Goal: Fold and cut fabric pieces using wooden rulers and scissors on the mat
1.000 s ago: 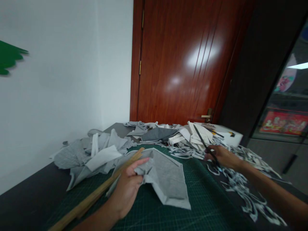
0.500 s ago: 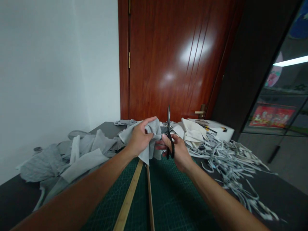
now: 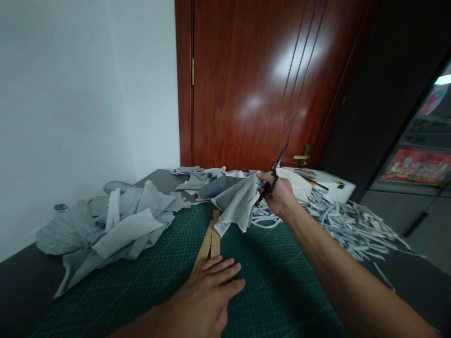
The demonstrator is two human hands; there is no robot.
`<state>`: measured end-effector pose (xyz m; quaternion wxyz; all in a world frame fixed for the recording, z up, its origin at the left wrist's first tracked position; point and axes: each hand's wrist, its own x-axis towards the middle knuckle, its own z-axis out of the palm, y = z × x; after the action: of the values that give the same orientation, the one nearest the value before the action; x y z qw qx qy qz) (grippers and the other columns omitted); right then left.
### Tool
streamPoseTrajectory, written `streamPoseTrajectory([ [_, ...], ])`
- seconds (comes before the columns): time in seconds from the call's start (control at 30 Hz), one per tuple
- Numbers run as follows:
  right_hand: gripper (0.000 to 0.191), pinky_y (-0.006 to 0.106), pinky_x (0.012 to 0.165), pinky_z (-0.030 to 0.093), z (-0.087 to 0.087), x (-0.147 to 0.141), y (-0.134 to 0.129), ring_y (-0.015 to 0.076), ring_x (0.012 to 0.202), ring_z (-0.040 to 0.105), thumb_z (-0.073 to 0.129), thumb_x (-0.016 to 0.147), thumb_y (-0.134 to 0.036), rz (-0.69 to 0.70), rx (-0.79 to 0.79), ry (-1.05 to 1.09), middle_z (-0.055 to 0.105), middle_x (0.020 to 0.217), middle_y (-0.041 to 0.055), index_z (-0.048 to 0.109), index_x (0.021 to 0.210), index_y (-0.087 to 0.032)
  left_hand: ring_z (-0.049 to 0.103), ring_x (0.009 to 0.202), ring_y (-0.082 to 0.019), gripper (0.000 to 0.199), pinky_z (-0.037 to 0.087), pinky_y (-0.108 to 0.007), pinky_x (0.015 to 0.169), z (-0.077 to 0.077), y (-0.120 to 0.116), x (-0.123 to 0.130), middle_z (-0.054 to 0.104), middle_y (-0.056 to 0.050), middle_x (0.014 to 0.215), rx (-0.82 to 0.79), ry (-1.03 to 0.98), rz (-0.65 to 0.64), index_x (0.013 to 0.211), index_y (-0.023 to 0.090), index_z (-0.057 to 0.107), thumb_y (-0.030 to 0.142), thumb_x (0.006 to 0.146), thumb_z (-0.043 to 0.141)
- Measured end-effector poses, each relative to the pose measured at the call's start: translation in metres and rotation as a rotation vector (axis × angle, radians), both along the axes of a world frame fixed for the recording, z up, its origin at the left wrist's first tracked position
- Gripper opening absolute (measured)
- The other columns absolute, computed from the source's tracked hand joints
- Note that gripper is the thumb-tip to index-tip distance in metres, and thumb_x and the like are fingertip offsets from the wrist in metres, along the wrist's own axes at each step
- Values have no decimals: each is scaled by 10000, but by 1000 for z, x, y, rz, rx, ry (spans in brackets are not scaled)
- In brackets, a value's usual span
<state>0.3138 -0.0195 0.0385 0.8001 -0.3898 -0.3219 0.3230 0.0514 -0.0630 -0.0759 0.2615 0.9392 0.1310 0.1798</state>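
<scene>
My right hand (image 3: 280,195) is closed around black-handled scissors (image 3: 271,183), whose blades point up and away. The same hand pinches the edge of a grey cloth piece (image 3: 234,206), which hangs out to the left above the mat. Lower down, my left hand (image 3: 214,286) has its fingers stretched out over two wooden rulers (image 3: 207,244). The near part of the rulers is hidden beneath it. I cannot tell if it presses on them. Both rulers lie on a green cutting mat (image 3: 282,263), close together at their far ends.
Crumpled grey fabric (image 3: 137,225) is heaped on the left. At the right lies a tangle of thin cloth strips (image 3: 345,230), with a white box (image 3: 338,188) behind it. More cloth scraps (image 3: 193,180) lie along the back, before a brown door (image 3: 243,94).
My left hand has let go of the grey cloth and come down toward me over the rulers. My right hand has shifted right with the scissors and now holds the cloth too. The rulers lie closer together.
</scene>
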Motion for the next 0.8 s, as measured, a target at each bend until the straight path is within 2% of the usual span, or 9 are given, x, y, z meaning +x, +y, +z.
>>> streamPoseTrajectory([
  [0.1,337,466,893,635,13,-1,5,267,1078,724,707,1044,-338,-20,-30,44,688,1327,104,655,1339,-182,541,1463,-333,751,338,-551,1283,-6,32,-36,562,-24,1570,72,30,117,1423,377,684,54,746,636],
  [0.2,273,382,777,652,26,-9,10,217,937,740,706,1048,-319,-36,-39,77,720,1205,80,674,1272,-167,571,1440,-336,732,342,-559,1279,6,68,-66,630,-46,1518,93,73,275,1361,333,736,57,693,626],
  [0.27,217,318,685,641,32,-17,12,176,825,729,706,1050,-301,-35,-33,91,730,1103,54,686,1211,-156,615,1385,-376,581,385,-574,1246,18,72,-73,708,-87,1425,84,82,409,1199,280,823,95,672,665],
  [0.33,178,284,636,624,34,-29,15,153,758,713,705,1051,-290,-20,-19,98,728,1034,35,693,1160,-150,663,1308,-364,413,420,-579,1207,29,56,-62,759,-71,1345,19,25,445,1144,294,836,194,776,676],
  [0.4,134,266,608,608,31,-41,15,134,702,692,704,1051,-275,-1,-4,103,718,957,10,697,1084,-145,705,1202,-354,346,509,-569,1094,39,31,-36,783,-72,1271,-184,-44,430,1222,320,802,390,918,653],
  [0.5,192,249,578,603,17,-59,8,98,555,595,778,950,-168,17,14,118,627,696,-61,651,807,-155,670,1261,-342,518,521,-486,1062,46,8,13,705,-103,1421,-584,-338,247,1341,294,739,561,897,730],
  [0.63,348,248,585,643,-15,-74,-15,103,526,570,888,634,-87,28,7,149,559,554,-89,561,651,-206,587,1359,-373,649,543,-451,993,42,23,54,697,-135,1418,-1140,-816,206,1183,227,786,678,725,868],
  [0.7,392,240,573,643,-32,-78,-28,115,561,611,932,541,-122,30,-17,162,605,599,-82,581,692,-210,616,1310,-371,633,562,-443,935,37,35,60,741,-142,1325,-1246,-908,234,1134,204,790,679,724,864],
  [0.8,512,237,544,633,-53,-82,-44,120,578,631,1007,449,-193,23,-69,172,652,667,-69,594,751,-211,658,1253,-329,482,563,-416,954,30,46,58,770,-118,1260,-1275,-1008,292,1084,183,793,505,741,898],
])
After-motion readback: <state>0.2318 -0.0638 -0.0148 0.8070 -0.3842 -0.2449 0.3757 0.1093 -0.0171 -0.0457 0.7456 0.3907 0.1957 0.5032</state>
